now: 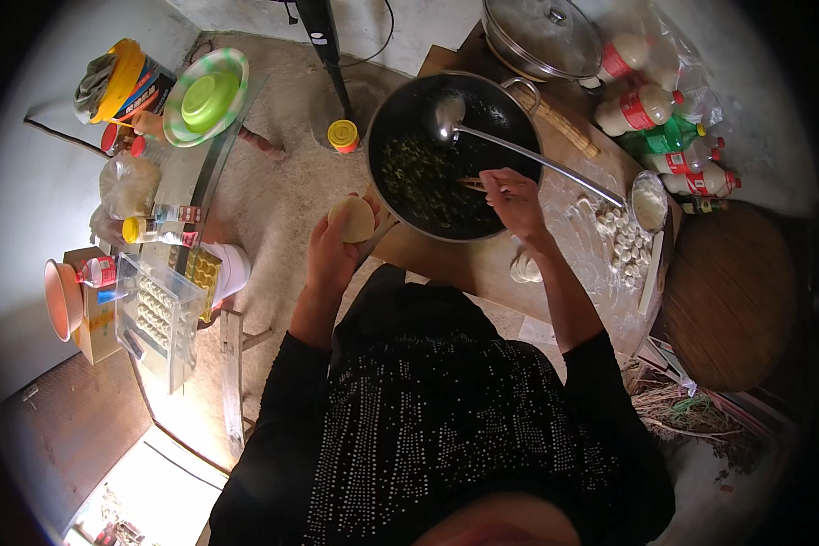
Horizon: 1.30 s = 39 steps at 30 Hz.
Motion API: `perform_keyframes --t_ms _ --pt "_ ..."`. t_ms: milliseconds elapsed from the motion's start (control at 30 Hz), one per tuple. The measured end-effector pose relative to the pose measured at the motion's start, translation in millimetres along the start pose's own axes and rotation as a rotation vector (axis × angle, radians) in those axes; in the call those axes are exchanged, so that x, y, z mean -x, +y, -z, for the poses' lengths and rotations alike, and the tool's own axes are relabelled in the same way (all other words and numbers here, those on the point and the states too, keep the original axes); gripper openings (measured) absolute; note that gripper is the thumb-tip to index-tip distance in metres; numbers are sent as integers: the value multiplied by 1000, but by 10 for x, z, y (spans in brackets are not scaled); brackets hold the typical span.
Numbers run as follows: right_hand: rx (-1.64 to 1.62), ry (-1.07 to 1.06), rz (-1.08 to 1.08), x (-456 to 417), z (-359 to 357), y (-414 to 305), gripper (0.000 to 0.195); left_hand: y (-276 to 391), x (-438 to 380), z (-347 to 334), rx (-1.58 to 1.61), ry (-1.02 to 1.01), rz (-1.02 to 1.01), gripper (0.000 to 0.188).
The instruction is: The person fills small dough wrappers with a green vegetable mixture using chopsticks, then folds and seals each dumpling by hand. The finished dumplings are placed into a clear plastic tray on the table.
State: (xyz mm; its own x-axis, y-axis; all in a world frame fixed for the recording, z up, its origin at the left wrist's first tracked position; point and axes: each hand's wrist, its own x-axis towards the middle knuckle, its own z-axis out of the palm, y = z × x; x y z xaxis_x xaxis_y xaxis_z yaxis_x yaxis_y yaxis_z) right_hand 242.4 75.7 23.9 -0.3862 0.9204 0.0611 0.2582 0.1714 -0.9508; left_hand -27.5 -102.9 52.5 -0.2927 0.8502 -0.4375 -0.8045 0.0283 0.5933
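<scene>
My left hand (336, 247) holds a round, flat dough wrapper (352, 220) just left of a large black wok (450, 225). Over the wok's right side, my right hand (514, 198) grips wooden chopsticks (473, 184), their tips at a chopped green filling (416, 174). A metal ladle (542, 160) rests across the wok, its bowl inside and its handle over the rim. Beneath my right forearm lies a stack of dough wrappers (525, 267) on the floured board (566, 239). Small dough pieces (621, 239) lie farther right, beside a bowl of flour (649, 201).
A lidded pan (542, 37) stands beyond the wok, near several bottles (638, 110). To the left, a clear plastic container (153, 310) holds rows of dumplings, and a green basin (208, 99) sits farther back. A round wooden lid (730, 297) is at the right.
</scene>
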Motion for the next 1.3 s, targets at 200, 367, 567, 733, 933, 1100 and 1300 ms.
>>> perform_keyframes --t_ms 200,367,567,733,933,1100,1300 --pt "-162 77 -159 -174 6 301 26 113 -210 136 -52 36 35 37" --pt "-432 105 -339 -164 -227 546 26 104 -274 149 -80 36 65 35" --pt "-539 173 -427 -51 -262 565 25 46 -354 233 -106 41 112 38" --pt "-616 226 -520 -27 -226 565 23 28 -431 109 -123 -6 127 39" --pt "-772 241 -571 41 -203 529 21 -62 -541 18 -108 17 160 39" --pt "-894 244 -588 107 -164 571 20 -153 -624 -92 -178 19 162 39" --pt "-1001 242 -523 197 -36 464 19 -319 -827 -177 -117 42 219 39"
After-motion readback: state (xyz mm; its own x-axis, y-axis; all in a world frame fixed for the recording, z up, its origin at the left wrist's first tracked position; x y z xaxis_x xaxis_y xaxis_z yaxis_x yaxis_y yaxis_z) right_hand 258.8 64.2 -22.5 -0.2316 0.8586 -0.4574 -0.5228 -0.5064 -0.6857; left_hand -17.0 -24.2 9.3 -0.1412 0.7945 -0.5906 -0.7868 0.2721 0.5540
